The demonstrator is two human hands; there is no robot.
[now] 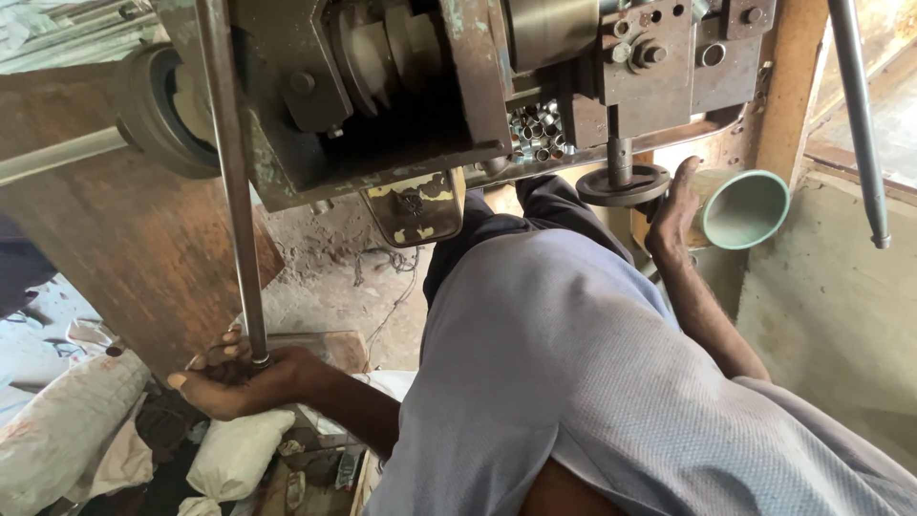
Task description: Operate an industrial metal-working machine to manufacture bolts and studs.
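Gripping: our left hand curls shut around the lower end of a metal rod at near left.
Rod axis: long, nearly upright, running up past the machine.
Right hand: our right hand rests against a small round handwheel; we cannot tell its finger spread.
Beside it: a pale green funnel, mouth facing us.
Surroundings: dusty floor, white sacks at near left.

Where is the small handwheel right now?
In the head view, right of centre: the handwheel sits under the machine, with the right hand on its edge, beside the green funnel.
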